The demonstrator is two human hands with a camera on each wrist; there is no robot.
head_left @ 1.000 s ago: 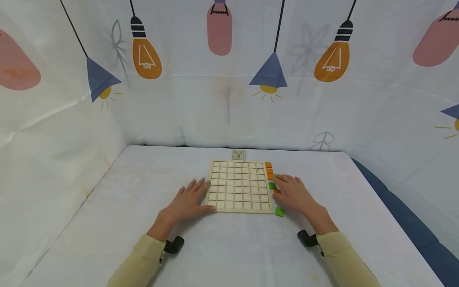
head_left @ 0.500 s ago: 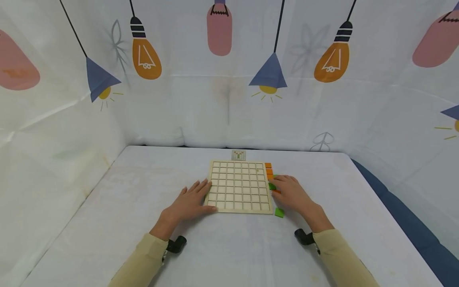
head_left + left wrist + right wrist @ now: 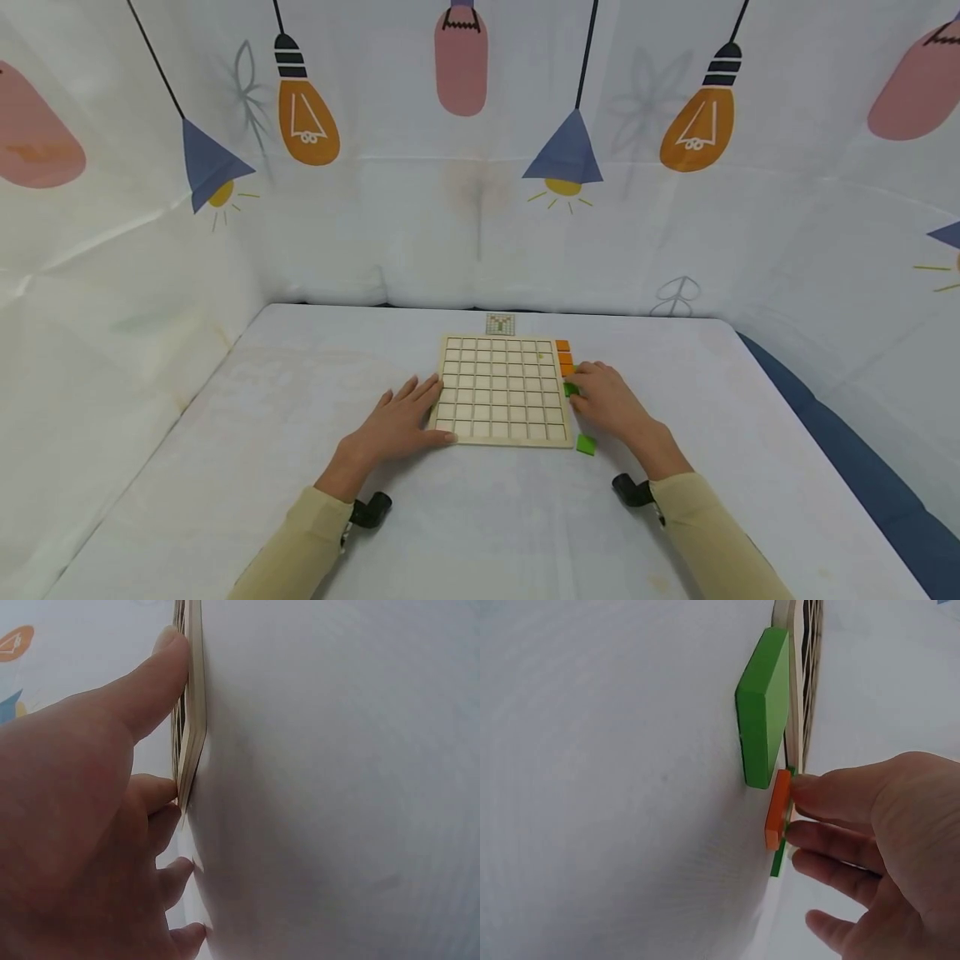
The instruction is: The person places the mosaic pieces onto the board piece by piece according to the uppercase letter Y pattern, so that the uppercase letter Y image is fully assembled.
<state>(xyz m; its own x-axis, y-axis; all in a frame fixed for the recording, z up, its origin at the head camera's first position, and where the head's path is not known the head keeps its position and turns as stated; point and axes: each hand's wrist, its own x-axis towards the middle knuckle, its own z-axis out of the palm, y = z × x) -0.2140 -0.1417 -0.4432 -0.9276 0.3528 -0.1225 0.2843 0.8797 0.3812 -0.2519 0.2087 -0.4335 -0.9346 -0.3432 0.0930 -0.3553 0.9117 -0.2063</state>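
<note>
Board (image 3: 502, 389), card (image 3: 500, 324), tiles (image 3: 586, 444) on white table (image 3: 480, 517)

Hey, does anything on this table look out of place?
Yes, mildly: one green tile lies off the near right corner of the grid board, askew to its edge and apart from the orange tiles lined along the right side. I see nothing spilled or damaged.

Board (image 3: 196, 712) corner, touched by left hand (image 3: 82, 825).
One edge is overlapped by the thumb (image 3: 154, 690); fingers are spread past the corner, over white table (image 3: 337, 780).
</note>
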